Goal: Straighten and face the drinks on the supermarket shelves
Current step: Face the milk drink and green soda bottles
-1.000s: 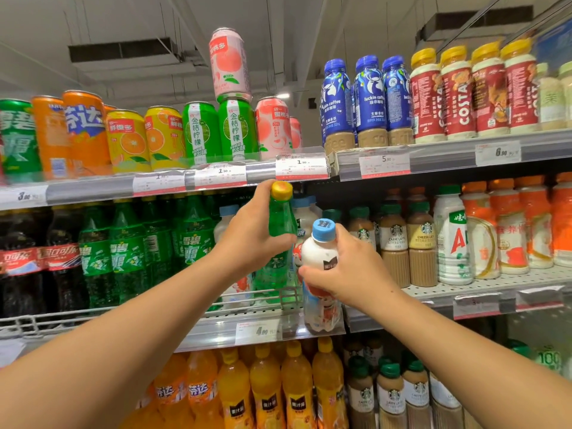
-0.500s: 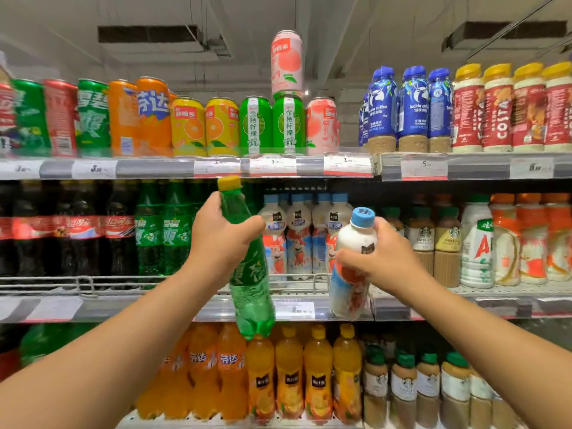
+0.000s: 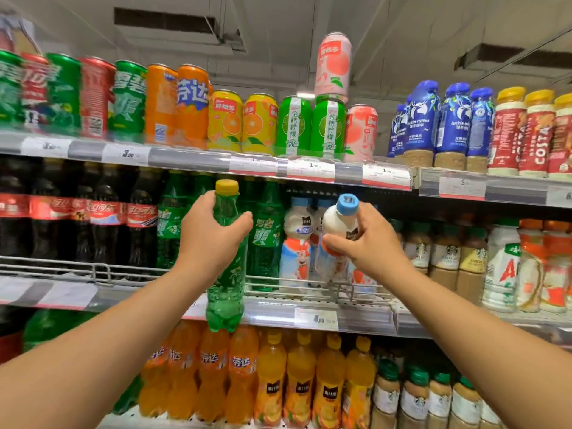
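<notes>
left hand grips green plastic yellow-capped soda bottle, now pulled off shelf toward 9 o'clock; right hand pinches tilted white blue-capped milk bottle. swap underway.

Left-edge cans are blurred; rightmost red bottle is cut off.

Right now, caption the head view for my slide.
Left hand holds a green bottle, right hand a white bottle.

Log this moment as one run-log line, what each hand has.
left hand: grips green soda bottle, off shelf | right hand: holds white milk-drink bottle, tilted, above wire rail
</notes>
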Demonstrator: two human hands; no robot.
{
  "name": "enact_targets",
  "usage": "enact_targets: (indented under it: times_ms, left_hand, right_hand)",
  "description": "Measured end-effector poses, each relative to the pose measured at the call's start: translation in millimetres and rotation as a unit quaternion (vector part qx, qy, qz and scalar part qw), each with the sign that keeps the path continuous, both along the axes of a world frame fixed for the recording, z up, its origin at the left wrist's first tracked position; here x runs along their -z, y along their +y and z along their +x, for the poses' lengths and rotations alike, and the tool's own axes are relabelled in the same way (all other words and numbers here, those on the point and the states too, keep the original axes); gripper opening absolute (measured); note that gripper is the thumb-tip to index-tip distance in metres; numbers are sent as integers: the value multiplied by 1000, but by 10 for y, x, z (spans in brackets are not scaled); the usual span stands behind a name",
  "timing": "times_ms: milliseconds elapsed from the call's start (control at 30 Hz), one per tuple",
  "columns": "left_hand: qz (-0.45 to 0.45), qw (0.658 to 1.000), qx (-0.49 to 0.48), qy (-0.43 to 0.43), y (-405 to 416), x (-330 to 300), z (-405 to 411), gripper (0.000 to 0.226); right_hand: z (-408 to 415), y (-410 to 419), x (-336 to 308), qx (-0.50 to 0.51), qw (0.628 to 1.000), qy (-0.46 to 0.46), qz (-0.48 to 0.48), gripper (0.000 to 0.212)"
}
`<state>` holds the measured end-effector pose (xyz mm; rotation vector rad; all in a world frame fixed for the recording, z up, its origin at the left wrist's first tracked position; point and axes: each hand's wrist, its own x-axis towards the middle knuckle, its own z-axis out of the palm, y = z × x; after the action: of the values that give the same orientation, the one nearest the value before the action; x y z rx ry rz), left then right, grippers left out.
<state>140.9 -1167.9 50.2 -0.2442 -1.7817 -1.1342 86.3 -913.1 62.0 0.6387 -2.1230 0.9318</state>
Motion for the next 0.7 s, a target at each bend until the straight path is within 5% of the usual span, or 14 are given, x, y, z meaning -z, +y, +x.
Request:
enact_targets:
  times_ms: [300,433,700]
  left_hand:
    - [8,1000,15,-22,-113,129,-97,19]
    - [2,1000,18,-23,-117,152,-102,18]
    - [-5,999,22,-32,-74,169,-79,20]
  right_hand:
    - [-392,-69,86,37,995,-80,-55,68]
    - [-516,-112,24,70,992,-100,-17,55]
    - [-627,-191,-70,163,979,-117,33,67]
